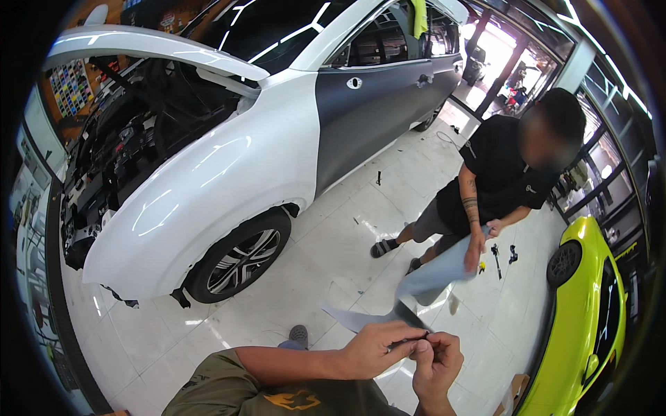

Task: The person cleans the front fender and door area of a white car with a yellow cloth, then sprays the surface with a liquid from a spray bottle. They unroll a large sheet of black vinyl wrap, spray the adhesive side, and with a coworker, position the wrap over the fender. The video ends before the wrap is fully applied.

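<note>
My left hand point(381, 349) and my right hand point(438, 359) meet low in the view, fingertips pinched together. Between them is a dark edge, seemingly the near end of a sheet of vinyl film point(436, 272); the fingers hide most of what they grip. The film is pale blue-grey on one side and dark on the other. It hangs curled and twisted, with a pale flap point(350, 317) reaching left of my hands. Across from me, a co-worker point(496, 173) in a black shirt has both hands on its far end.
A white car point(208, 166) with a dark grey door point(374, 114) stands left, hood raised, front wheel point(243, 260) nearby. At right is a yellow-green car point(579, 333). Tools point(497, 261) lie on the tiled floor point(326, 260) near the co-worker. My shoe point(298, 335) shows below.
</note>
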`<action>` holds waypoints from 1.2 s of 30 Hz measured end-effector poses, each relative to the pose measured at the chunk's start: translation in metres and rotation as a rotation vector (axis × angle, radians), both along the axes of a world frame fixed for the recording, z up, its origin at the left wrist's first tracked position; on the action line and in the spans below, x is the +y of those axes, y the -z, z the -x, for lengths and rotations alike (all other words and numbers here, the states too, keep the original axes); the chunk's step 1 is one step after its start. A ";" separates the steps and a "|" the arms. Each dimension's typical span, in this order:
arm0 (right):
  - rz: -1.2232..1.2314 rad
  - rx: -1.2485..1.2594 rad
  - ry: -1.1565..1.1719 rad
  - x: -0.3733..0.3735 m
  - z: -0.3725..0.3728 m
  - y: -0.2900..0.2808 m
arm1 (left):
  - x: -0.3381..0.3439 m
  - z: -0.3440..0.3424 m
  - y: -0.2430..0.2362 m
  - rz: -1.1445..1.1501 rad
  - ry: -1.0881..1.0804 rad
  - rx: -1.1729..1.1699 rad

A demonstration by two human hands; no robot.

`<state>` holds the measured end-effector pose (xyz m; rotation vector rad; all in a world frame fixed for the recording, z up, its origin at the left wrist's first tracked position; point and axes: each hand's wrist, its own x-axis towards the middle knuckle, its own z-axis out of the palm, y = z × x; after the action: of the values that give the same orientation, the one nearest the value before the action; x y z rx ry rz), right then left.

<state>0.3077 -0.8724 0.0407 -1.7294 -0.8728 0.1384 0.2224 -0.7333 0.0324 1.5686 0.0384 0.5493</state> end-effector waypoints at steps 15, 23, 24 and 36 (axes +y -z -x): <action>-0.169 0.175 0.267 -0.164 0.095 0.019 | -0.170 0.065 0.012 -0.138 0.102 -0.023; -0.334 0.133 0.517 -0.181 0.170 0.016 | -0.184 0.103 0.014 0.045 0.404 -0.015; -0.363 0.158 0.548 -0.177 0.180 0.015 | -0.181 0.109 0.015 0.083 0.436 -0.013; -0.271 -0.017 0.563 -0.157 0.254 0.021 | -0.159 0.173 0.021 0.067 0.452 -0.156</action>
<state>0.0537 -1.0290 0.0195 -1.6540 -0.3683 -0.3550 0.0491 -0.8918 0.0113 1.4065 -0.4030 0.3065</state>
